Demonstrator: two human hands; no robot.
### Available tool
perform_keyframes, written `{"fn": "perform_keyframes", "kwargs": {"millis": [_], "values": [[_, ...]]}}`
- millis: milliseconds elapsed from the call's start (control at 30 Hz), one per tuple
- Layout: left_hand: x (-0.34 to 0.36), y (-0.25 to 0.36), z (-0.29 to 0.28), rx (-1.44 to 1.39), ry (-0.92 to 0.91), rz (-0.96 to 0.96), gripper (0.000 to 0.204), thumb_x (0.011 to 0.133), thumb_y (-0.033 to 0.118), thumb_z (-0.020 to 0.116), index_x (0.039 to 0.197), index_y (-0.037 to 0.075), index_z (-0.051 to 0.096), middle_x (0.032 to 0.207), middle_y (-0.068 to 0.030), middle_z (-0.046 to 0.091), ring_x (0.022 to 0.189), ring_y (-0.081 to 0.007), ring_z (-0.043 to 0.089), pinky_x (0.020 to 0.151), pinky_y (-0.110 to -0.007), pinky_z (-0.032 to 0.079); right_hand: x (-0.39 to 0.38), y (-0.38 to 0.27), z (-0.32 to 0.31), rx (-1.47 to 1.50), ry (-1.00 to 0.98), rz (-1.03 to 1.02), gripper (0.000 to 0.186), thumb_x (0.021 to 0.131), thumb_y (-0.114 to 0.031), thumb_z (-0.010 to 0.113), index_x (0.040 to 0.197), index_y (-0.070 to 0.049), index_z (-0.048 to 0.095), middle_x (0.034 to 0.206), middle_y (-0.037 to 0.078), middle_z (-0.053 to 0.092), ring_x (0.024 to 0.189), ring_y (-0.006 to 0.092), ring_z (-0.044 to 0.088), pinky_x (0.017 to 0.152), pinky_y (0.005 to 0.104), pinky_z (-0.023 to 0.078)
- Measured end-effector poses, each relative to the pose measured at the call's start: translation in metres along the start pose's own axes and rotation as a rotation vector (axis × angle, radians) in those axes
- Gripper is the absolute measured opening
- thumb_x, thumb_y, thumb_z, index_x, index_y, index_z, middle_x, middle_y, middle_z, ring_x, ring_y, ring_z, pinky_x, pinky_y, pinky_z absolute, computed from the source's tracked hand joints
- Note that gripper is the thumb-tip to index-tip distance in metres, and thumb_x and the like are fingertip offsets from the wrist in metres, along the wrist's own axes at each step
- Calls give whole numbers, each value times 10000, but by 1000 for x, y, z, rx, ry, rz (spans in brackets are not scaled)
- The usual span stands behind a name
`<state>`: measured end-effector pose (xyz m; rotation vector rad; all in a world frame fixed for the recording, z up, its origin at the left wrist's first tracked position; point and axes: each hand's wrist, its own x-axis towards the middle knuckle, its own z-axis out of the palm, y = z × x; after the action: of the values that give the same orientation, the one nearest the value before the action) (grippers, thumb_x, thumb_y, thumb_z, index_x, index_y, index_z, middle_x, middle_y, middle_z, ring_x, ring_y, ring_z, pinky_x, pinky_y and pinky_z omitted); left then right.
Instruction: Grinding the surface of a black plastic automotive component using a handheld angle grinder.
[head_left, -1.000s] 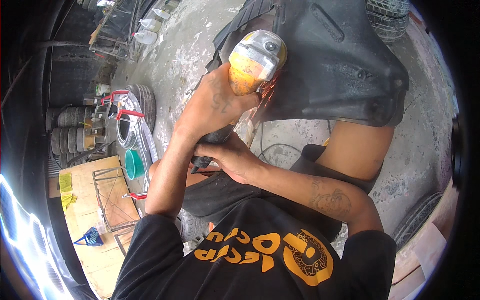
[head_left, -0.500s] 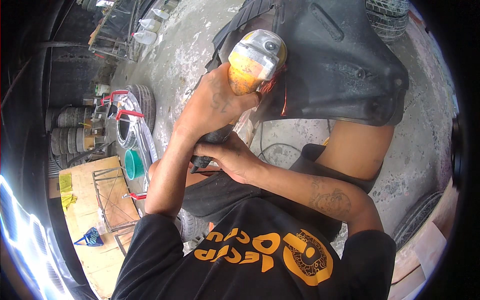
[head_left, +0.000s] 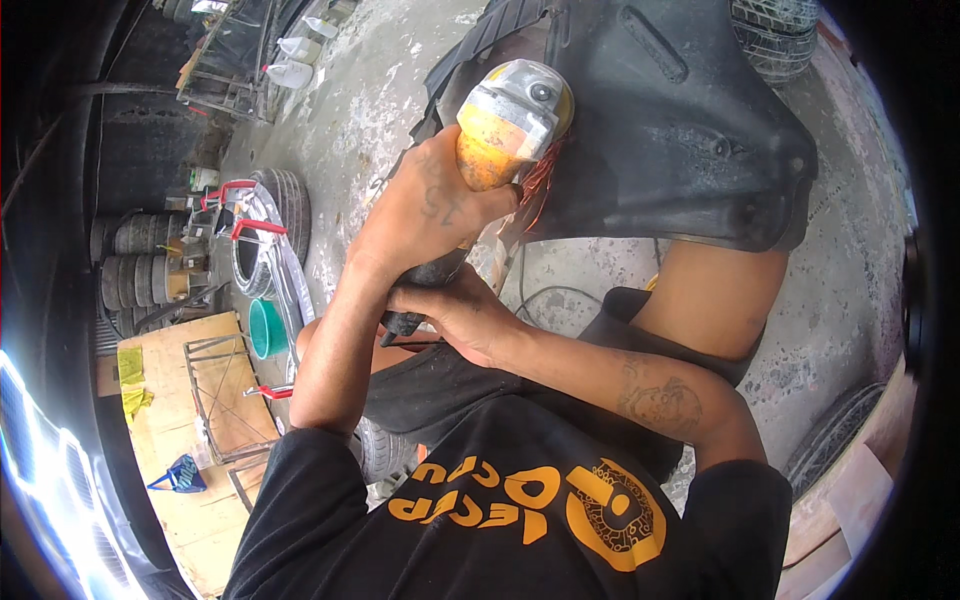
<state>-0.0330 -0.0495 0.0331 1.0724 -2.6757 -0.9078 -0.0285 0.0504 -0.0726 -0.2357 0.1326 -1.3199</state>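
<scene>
My left hand [head_left: 430, 205] is wrapped round the front body of a worn yellow-orange angle grinder [head_left: 492, 140] with a scuffed silver head. Lower down, my right hand [head_left: 460, 315] grips the black rear end of the same tool, its fingers partly hidden. The grinder's head lies against the left edge of a large black moulded panel [head_left: 650, 130], possibly a vehicle liner. Orange sparks [head_left: 536, 190] stream down beside the head, at the panel's lower left edge. The disc itself is mostly hidden by the head. My bare right knee shows just under the panel.
A dark cable [head_left: 560, 292] loops over the concrete floor below the panel. Tyres [head_left: 775, 38] stand at the far right, with another tyre [head_left: 290, 205] on the left. Near it are red-handled metal parts [head_left: 262, 228], a green basin [head_left: 267, 328] and plywood [head_left: 165, 400].
The sparks have changed shape: a long streak reaching right along the panel is gone, and they now fall in a tighter bunch. Both hands and the grinder hold nearly the same place.
</scene>
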Motion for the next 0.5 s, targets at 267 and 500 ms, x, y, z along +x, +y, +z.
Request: {"fn": "perform_keyframes", "kwargs": {"millis": [267,500], "values": [[-3,4,-2,5,-9,-89,464,751,222,766,1095,-68,654,839,-206,726,752,-294,727,731,-408,569,0,1,0,7,0,-19,650,906,-134,806,1432,-73,429,1261,87,624,1184,217,659,993,423,592],[-7,8,-5,-8,32,-101,461,758,223,756,1107,-57,648,778,-180,717,673,-277,715,677,-401,565,2,1,-1,-32,-35,34,689,904,-135,799,1453,-73,388,1283,89,606,1191,218,657,991,421,593]]}}
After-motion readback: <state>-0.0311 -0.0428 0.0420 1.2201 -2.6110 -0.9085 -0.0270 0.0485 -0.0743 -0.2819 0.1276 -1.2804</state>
